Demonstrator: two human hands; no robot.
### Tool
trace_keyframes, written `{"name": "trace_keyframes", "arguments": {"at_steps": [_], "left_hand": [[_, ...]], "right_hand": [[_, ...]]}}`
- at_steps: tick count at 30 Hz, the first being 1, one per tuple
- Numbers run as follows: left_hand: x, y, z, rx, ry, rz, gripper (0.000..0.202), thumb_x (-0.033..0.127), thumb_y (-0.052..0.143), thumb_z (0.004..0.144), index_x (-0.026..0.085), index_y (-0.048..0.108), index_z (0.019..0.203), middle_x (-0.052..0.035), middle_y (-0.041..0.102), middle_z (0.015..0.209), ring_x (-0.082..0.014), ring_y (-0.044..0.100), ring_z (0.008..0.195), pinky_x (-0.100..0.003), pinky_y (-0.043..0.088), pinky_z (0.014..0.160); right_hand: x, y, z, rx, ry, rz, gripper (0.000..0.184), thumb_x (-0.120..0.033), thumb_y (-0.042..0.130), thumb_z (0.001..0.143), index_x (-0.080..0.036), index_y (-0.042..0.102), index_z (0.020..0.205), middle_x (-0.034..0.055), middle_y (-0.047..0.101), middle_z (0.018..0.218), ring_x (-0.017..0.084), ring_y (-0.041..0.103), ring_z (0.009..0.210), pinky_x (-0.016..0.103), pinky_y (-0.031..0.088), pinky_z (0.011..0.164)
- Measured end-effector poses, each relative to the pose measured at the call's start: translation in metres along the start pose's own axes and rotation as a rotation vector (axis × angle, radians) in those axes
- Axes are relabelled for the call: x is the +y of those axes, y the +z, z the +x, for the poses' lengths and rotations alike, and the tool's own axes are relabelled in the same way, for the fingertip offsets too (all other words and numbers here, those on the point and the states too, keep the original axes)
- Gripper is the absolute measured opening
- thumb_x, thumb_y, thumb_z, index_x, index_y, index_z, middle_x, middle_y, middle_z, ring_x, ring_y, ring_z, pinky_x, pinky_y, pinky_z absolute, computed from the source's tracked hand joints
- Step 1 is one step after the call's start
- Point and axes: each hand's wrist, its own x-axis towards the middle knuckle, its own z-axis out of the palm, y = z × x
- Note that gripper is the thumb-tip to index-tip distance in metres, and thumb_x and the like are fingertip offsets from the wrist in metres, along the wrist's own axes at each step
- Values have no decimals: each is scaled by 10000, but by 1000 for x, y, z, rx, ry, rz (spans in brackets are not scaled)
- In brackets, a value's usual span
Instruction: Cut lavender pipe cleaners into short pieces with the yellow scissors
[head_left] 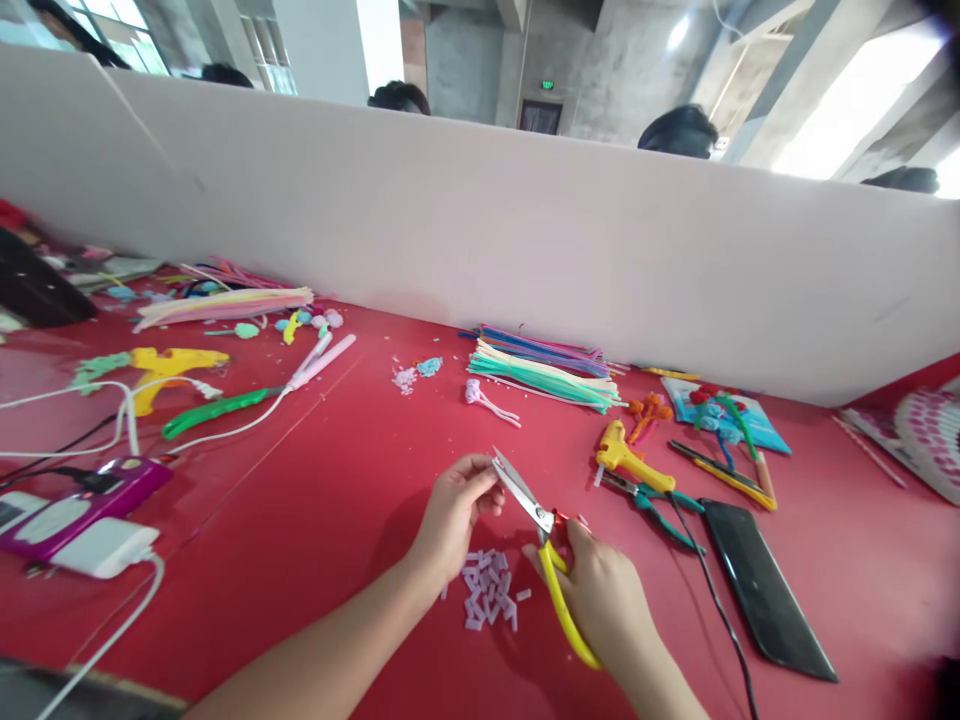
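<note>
My right hand (607, 590) grips a pair of scissors (534, 505) with yellow and red handles, blades angled up to the left. Thumb and fingers of my left hand (457, 510) are pinched together right by the blade tips; whatever they hold is too small to make out. Beneath both hands lies a loose heap of short, pale lilac cut pieces (489, 590) on the red table (337, 560). A lilac pipe-cleaner piece with a curled head and two stems (487, 400) rests beyond my left hand.
Bundled pipe cleaners (544, 370) lie against the white partition (480, 220). On the right are a yellow glue gun (634, 458), pliers (660, 510) and a black phone-like slab (765, 585). To the left sit a purple power strip (82, 510), a hair straightener (319, 362) and another glue gun (169, 370).
</note>
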Motion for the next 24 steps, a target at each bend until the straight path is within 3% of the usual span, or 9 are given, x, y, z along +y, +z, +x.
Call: {"name": "trace_keyframes", "arguments": {"at_steps": [15,24], "left_hand": [[1,-1,-2,-30,24,5,89,219,512,710,131,502,714,-2,512,614,-67,477,531,-177,381,481],[2,1,-3,6,16,20,118,239,536,687,127,510,708,-5,518,595,-71,478,516,-179,378,472]], "right_hand": [[4,6,0,2,-41,-17,240,-437,411,729,-201,438,699,-1,552,523,135,503,441,215,180,413],[3,4,1,-4,-29,-15,312,-496,377,729,-197,447,671,2,543,502,121,478,410,216,160,400]]}}
